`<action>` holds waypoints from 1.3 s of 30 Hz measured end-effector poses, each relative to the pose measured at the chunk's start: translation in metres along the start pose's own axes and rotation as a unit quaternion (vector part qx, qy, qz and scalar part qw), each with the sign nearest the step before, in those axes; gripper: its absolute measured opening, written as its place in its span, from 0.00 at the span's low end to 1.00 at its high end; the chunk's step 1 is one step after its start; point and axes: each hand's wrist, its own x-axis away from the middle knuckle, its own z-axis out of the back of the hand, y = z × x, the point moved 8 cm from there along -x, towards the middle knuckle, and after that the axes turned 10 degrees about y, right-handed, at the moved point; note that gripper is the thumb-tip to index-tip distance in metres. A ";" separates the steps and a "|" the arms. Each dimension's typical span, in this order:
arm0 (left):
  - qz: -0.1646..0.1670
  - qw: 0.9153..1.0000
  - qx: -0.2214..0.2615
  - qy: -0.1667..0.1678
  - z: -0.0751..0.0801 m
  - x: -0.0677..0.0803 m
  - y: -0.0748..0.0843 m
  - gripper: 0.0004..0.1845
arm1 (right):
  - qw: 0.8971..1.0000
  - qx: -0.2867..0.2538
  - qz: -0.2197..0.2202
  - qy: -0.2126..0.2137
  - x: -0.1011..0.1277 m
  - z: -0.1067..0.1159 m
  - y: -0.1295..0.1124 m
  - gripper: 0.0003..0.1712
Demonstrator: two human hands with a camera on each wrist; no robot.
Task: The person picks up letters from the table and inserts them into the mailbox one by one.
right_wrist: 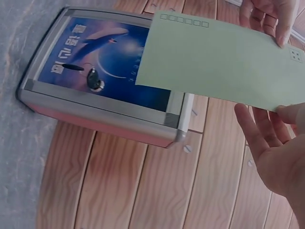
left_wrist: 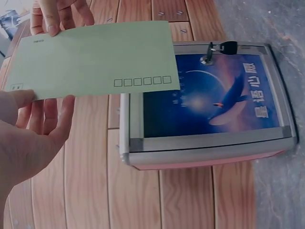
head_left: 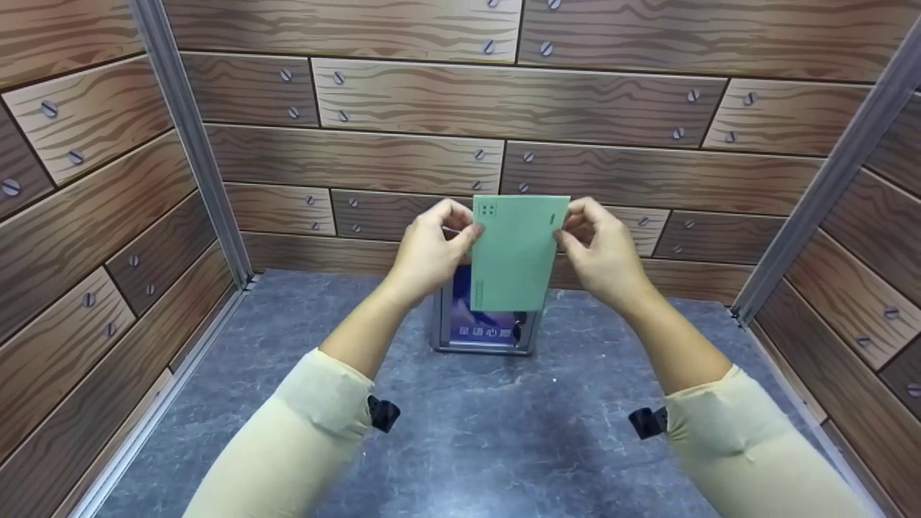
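Note:
A pale green envelope (head_left: 512, 253) is held up between both hands, in front of and above a metal-framed box (head_left: 483, 350). The left hand (head_left: 432, 248) pinches its left edge near the top between thumb and fingers. On the opposite edge, the right hand (head_left: 606, 255) grips it the same way. Small printed squares run along one end of the envelope, seen in the left wrist view. The box has a blue and purple picture panel (left_wrist: 167, 114) with a whale and white characters. A key with a black head (left_wrist: 228, 47) sits in its lock. The envelope hides the box's upper part.
The box stands on a grey marbled tabletop (head_left: 468, 424), close to the back wall. Wood-plank patterned walls (head_left: 417, 93) enclose the back and both sides, with metal corner posts (head_left: 194, 144) at left and right.

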 end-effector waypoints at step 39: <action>-0.125 0.990 -0.042 0.049 0.013 -0.060 0.026 0.07 | 0.981 0.022 0.146 0.124 -0.056 -0.006 -0.025 0.06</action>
